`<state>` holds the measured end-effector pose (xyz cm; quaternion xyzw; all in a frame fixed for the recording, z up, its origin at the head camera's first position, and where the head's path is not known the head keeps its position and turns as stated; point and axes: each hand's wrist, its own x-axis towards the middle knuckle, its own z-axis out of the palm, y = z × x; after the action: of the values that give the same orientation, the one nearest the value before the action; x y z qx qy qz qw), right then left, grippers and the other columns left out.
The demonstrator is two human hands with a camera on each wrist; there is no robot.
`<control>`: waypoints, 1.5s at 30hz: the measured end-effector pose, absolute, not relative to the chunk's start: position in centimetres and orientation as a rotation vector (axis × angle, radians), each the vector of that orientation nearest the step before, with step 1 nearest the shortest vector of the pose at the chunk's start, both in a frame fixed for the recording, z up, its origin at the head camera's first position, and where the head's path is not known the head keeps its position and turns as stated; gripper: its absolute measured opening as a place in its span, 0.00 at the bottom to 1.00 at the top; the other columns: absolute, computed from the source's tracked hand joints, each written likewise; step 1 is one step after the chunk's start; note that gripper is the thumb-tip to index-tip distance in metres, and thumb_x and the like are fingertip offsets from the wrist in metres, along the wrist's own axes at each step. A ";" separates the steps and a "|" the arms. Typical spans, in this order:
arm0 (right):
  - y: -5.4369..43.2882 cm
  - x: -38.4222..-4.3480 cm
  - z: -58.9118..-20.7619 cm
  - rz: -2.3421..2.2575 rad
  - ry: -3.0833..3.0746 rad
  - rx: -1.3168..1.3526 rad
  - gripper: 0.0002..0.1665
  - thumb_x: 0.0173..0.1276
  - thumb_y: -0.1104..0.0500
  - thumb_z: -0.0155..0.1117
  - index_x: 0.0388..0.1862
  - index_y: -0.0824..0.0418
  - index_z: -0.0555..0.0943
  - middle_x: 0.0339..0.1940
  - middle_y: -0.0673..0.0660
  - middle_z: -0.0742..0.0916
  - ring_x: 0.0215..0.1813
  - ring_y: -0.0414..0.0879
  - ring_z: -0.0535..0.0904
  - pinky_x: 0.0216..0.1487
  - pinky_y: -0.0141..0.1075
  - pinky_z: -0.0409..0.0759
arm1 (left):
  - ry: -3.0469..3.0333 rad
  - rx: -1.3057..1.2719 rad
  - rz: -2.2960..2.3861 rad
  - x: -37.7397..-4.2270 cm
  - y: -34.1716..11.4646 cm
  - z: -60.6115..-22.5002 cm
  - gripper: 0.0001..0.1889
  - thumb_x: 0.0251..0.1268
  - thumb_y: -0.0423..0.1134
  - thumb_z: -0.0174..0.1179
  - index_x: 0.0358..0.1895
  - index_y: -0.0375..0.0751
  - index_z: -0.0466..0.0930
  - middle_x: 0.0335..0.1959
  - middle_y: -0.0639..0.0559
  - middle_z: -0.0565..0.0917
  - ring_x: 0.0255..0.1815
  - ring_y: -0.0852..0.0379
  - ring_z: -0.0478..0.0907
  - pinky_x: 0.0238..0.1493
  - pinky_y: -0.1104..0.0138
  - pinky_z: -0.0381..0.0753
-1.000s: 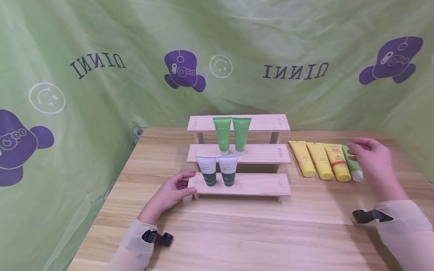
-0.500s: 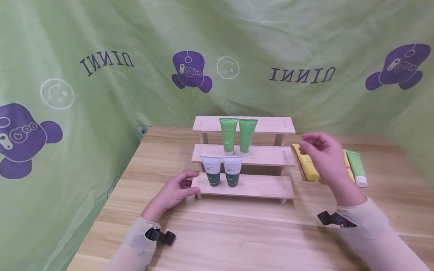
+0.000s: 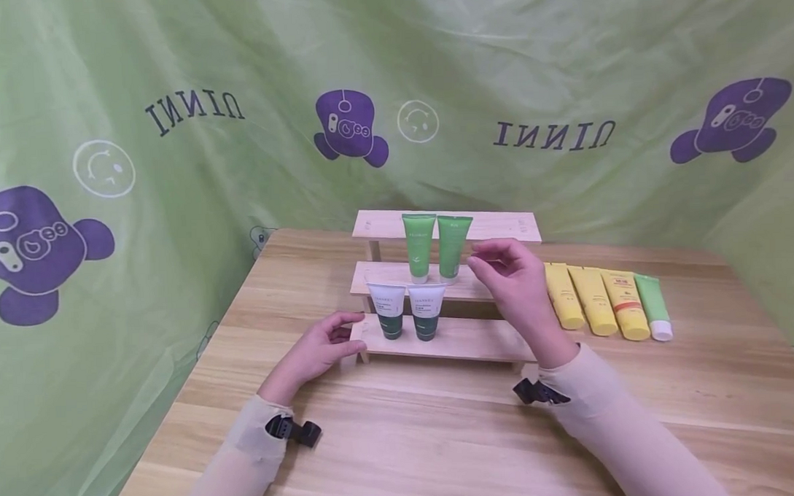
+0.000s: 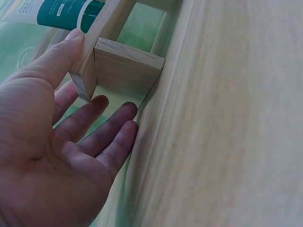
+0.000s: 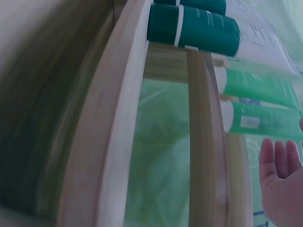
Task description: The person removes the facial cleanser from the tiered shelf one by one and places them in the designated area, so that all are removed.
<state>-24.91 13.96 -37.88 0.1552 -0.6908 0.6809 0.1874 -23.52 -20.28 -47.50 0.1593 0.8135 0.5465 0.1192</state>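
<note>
A three-step wooden stand [image 3: 469, 340] holds several tubes. On its lowest step, two white and dark-green tubes [image 3: 427, 312] stand on their caps. Two green tubes [image 3: 419, 247] are upright side by side on the middle step; the right one [image 3: 452, 246] leans slightly. My left hand [image 3: 317, 351] holds the left end of the lowest step, thumb on the board's edge [image 4: 84, 71] and the other fingers below. Nothing is in my right hand [image 3: 518, 291], its fingers loosely bent just right of the right green tube. In the right wrist view, fingertips [image 5: 280, 151] show beside that tube [image 5: 265, 120].
Right of the stand, three yellow tubes [image 3: 592, 299] and one light-green tube with a white cap [image 3: 653, 305] lie in a row on the wooden table [image 3: 403, 437]. A green patterned curtain [image 3: 263, 172] hangs behind.
My right hand has moved left, from above the lying light-green tube, past the yellow tubes, to the upright green tubes. The left hand keeps its place on the stand. The view shifted slightly.
</note>
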 end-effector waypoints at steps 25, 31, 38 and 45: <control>10.8 -27.0 -38.5 1.985 -1.696 0.412 0.20 0.57 0.74 0.72 0.48 0.69 0.77 0.42 0.60 0.83 0.46 0.49 0.81 0.53 0.37 0.81 | 2.390 0.473 1.593 -23.5 -20.4 -47.5 0.29 0.61 0.41 0.69 0.65 0.38 0.72 0.55 0.39 0.80 0.55 0.46 0.79 0.58 0.59 0.77; 10.7 -27.0 -38.5 1.983 -1.690 0.405 0.21 0.57 0.74 0.71 0.48 0.75 0.75 0.41 0.59 0.83 0.46 0.50 0.80 0.52 0.36 0.80 | 2.386 0.457 1.586 -23.1 -20.0 -46.6 0.29 0.62 0.36 0.68 0.65 0.33 0.71 0.55 0.35 0.79 0.56 0.42 0.78 0.59 0.55 0.77; 11.1 -26.8 -38.4 1.994 -1.673 0.347 0.19 0.56 0.74 0.72 0.46 0.71 0.77 0.40 0.58 0.83 0.44 0.49 0.80 0.49 0.34 0.81 | 2.378 0.467 1.601 -23.5 -20.2 -47.5 0.30 0.60 0.41 0.70 0.65 0.37 0.72 0.56 0.39 0.79 0.55 0.46 0.79 0.58 0.58 0.78; 11.9 -26.5 -38.1 1.982 -1.667 0.339 0.19 0.55 0.73 0.73 0.45 0.66 0.79 0.38 0.58 0.83 0.41 0.48 0.80 0.46 0.34 0.81 | 2.396 0.460 1.590 -23.6 -20.3 -47.7 0.30 0.59 0.42 0.70 0.64 0.39 0.72 0.54 0.41 0.81 0.54 0.47 0.79 0.56 0.60 0.79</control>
<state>-26.48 11.93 -38.10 0.1252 -0.6160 0.7324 0.2619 -23.58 -20.35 -47.68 0.1568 0.8173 0.5425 0.1144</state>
